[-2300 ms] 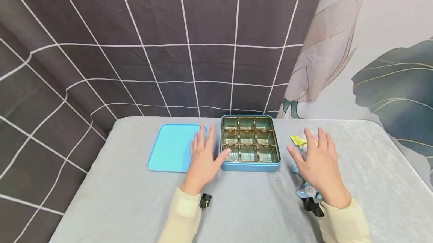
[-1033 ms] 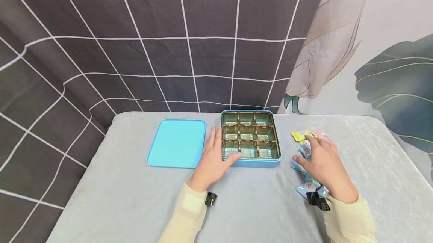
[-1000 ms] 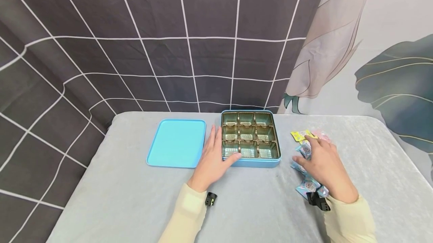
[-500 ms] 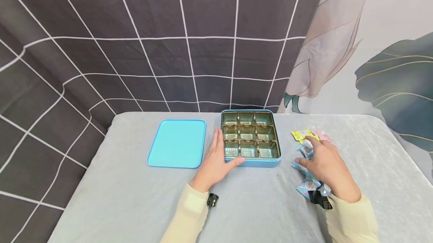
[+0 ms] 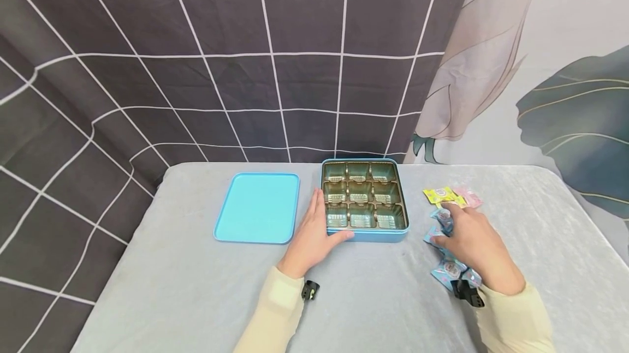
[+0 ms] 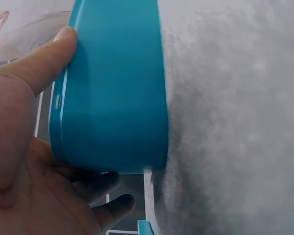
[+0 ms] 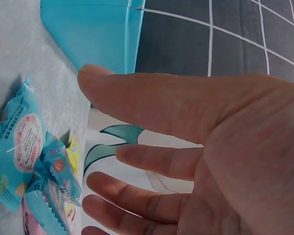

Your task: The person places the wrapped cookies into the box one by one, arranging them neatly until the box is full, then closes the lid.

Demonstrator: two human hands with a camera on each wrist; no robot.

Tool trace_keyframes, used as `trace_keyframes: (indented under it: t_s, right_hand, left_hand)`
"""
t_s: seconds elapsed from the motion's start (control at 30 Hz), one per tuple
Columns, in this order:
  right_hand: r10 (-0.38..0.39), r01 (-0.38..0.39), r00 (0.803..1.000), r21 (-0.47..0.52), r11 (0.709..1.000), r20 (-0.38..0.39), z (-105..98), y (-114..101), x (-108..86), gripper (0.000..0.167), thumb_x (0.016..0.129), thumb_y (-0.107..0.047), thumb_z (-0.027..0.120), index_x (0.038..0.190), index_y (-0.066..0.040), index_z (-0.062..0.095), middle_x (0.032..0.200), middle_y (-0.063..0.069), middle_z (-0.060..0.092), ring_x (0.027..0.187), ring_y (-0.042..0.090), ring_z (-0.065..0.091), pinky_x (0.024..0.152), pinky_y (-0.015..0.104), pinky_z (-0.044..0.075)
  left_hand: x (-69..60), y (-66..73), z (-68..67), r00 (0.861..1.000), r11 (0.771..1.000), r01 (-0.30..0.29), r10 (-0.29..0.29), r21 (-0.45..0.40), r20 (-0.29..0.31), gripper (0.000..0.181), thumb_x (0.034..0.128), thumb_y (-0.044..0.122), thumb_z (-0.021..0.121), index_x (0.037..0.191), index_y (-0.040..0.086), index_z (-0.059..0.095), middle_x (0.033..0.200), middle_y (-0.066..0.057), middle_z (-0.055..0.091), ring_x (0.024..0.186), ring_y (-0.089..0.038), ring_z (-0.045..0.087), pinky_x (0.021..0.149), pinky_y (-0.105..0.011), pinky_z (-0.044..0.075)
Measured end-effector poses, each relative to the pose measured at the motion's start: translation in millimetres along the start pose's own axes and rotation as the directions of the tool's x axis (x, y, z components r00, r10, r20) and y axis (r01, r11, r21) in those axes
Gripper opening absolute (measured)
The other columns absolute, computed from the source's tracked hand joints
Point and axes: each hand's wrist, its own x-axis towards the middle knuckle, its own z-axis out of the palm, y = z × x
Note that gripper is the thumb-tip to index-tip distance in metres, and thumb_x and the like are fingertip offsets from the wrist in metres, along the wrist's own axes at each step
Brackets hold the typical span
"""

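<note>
A blue square tin point(image 5: 375, 235) with a gold nine-compartment insert point(image 5: 360, 192) stands at the table's back. My left hand point(image 5: 312, 241) lies at its front left corner, thumb on the front rim and fingers along the left side; the left wrist view shows the thumb point(image 6: 63, 46) on the tin's edge point(image 6: 112, 98). My right hand point(image 5: 476, 244) hovers over several wrapped candies, fingers apart and holding nothing. Blue wrappers point(image 5: 449, 270) lie nearest, with yellow point(image 5: 439, 195) and pink point(image 5: 469, 197) ones behind. In the right wrist view the blue candies point(image 7: 27, 142) lie beside the hand point(image 7: 186, 147), apart from it.
A light blue lid point(image 5: 257, 208) lies flat left of the tin. A grey cloth point(image 5: 172, 265) covers the table. Behind it hang a dark curtain with white grid lines point(image 5: 304, 85) and a pale leaf-patterned cloth point(image 5: 496, 118).
My left hand has moved right and come to rest against the tin's corner. My right hand has lowered over the candies, its fingers bending a little. The camera view has shifted slightly.
</note>
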Motion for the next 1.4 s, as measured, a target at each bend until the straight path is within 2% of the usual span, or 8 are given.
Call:
trace_keyframes:
  t_s: [0.1,0.27,0.57,0.8,1.17,1.4]
  right_hand:
    - [-0.016,0.016,1.0,-0.001,1.0,-0.002,1.3,1.9,0.1,0.078,0.074,-0.021,0.086,0.133,0.014,0.048,0.111,0.038,0.06,0.106,0.059,0.054,0.085,0.066,0.045]
    - [-0.008,0.008,0.999,0.0,1.0,0.034,2.7,4.7,0.0,0.077,0.073,-0.022,0.087,0.13,0.014,0.049,0.1,0.029,0.064,0.099,0.053,0.058,0.078,0.062,0.048]
    - [0.008,-0.008,0.998,-0.005,1.0,0.063,1.6,8.7,2.1,0.071,0.073,-0.021,0.087,0.125,0.013,0.053,0.101,0.027,0.065,0.099,0.051,0.059,0.077,0.061,0.047]
    - [0.016,-0.017,0.994,0.005,1.0,0.105,1.0,11.0,2.4,0.066,0.071,-0.02,0.088,0.12,0.012,0.058,0.098,0.021,0.065,0.091,0.041,0.061,0.075,0.056,0.048]
    - [0.034,-0.027,0.983,-0.039,0.999,0.183,7.2,11.5,6.3,0.071,0.071,-0.022,0.089,0.124,0.013,0.055,0.104,0.027,0.065,0.099,0.047,0.06,0.078,0.06,0.048]
    - [-0.008,0.017,0.988,-0.057,0.998,0.155,14.9,9.4,5.8,0.066,0.067,-0.019,0.09,0.117,0.011,0.059,0.091,0.018,0.064,0.088,0.039,0.062,0.073,0.056,0.05]
  left_hand:
    - [0.6,-1.3,-0.2,1.0,1.0,0.0,0.0,-0.002,-0.001,0.116,0.0869,0.059,0.071,0.16,-0.001,0.004,0.167,-0.019,0.002,0.154,-0.029,0.006,0.121,-0.045,0.018]
    - [1.7,-2.1,-0.5,1.0,1.0,0.017,-0.016,-0.02,0.008,0.117,0.0859,0.06,0.072,0.16,0.0,0.003,0.167,-0.018,0.002,0.154,-0.028,0.006,0.121,-0.045,0.018]
    - [3.6,-2.2,-2.1,1.0,0.998,0.022,-0.022,-0.052,0.003,0.115,0.087,0.056,0.072,0.16,-0.001,0.005,0.167,-0.019,0.003,0.153,-0.03,0.007,0.121,-0.046,0.017]
    - [3.2,-2.8,-3.6,1.0,0.998,0.02,-0.02,-0.052,-0.002,0.113,0.0869,0.053,0.074,0.16,-0.002,0.007,0.166,-0.021,0.005,0.153,-0.031,0.009,0.121,-0.045,0.017]
    - [3.3,-0.1,-2.3,0.999,0.997,0.039,-0.039,-0.069,0.0,0.113,0.0871,0.053,0.074,0.16,-0.002,0.006,0.166,-0.02,0.006,0.153,-0.031,0.009,0.121,-0.047,0.018]
    - [2.9,-0.8,-2.4,0.999,0.996,0.052,-0.053,-0.078,-0.011,0.112,0.0872,0.052,0.075,0.16,-0.001,0.007,0.167,-0.019,0.007,0.153,-0.031,0.01,0.121,-0.048,0.019]
